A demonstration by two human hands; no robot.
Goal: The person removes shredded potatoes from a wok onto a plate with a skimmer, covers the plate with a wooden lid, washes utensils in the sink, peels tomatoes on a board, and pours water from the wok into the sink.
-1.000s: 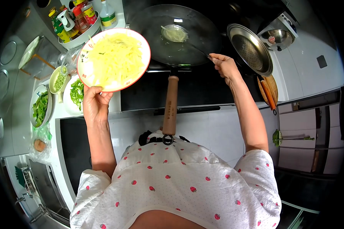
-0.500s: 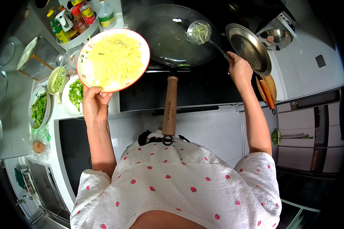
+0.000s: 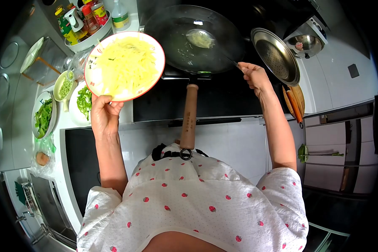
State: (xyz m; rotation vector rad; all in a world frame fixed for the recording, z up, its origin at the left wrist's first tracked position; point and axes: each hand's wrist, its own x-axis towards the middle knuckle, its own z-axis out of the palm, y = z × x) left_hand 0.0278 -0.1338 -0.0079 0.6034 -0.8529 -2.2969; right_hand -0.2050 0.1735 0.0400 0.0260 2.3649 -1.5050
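My left hand [image 3: 105,114] grips the near rim of a white plate [image 3: 154,80] with a red edge. Pale yellow shredded strips, perhaps potato, are heaped on the plate [image 3: 128,63], left of the wok. The fingers of my right hand [image 3: 255,76] are closed round the handle of a skimmer [image 3: 200,38]. Its round head is down in the liquid of the dark wok [image 3: 168,54], with pale strips in it. A few small shreds float near it. The wok's wooden handle [image 3: 189,117] points toward my body, with neither hand on it.
A steamer pan with holes [image 3: 277,56] and a metal bowl [image 3: 304,44] are at the right. A knife [image 3: 294,105] lies on a round board. On the left are a plate of cut greens [image 3: 83,103], a bowl of green bits [image 3: 65,87] and a bottle tray [image 3: 88,41].
My right hand has moved slightly left and down, and the skimmer's head has gone from above the wok's right side into the liquid nearer its middle. The plate stays in place.
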